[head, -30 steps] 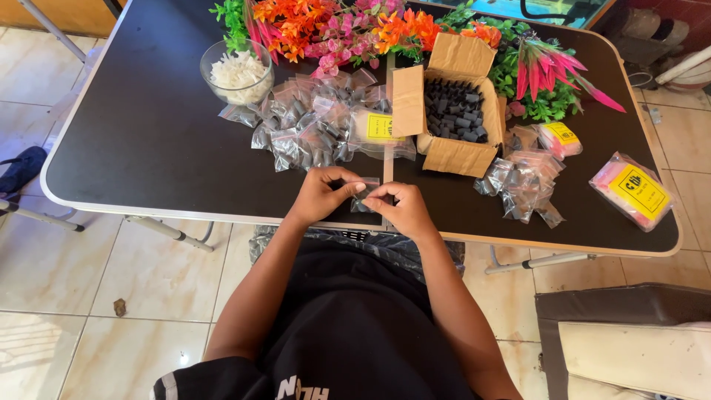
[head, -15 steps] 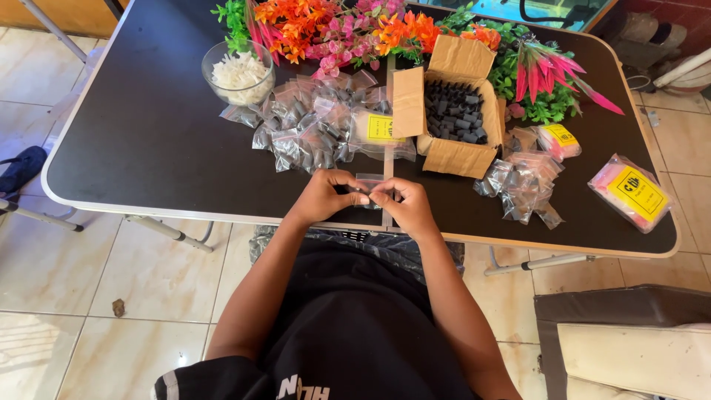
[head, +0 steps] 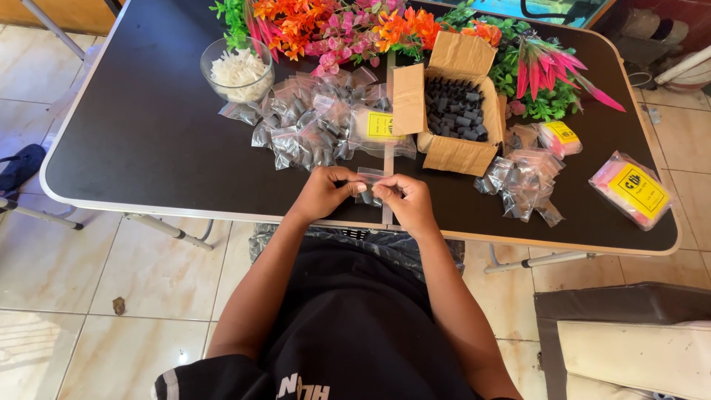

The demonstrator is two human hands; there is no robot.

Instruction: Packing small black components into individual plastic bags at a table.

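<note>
Both hands meet at the near edge of the black worktop [head: 148, 148]. The left hand [head: 326, 191] and the right hand [head: 404, 200] each pinch one side of a small clear plastic bag [head: 370, 181], fingers curled and thumbs pressed against the film. The bag is held just above the worktop surface, over the centre seam; it appears to contain a few dark pieces, though the detail is too small to confirm.

Directly beyond the hands lies a heap of filled clear bags [head: 311, 122] holding dark parts. To its right stands an open cardboard box [head: 452, 111], flaps up, packed with black cylindrical pieces. A second, smaller pile of clear bags [head: 522, 181] lies right of the box. A glass bowl [head: 237, 70] with white pieces sits at the far left. Artificial flowers [head: 348, 22] in orange, pink and green run along the far edge. A pink packet with yellow label [head: 629, 189] lies near the right end, well apart from the hands.
</note>
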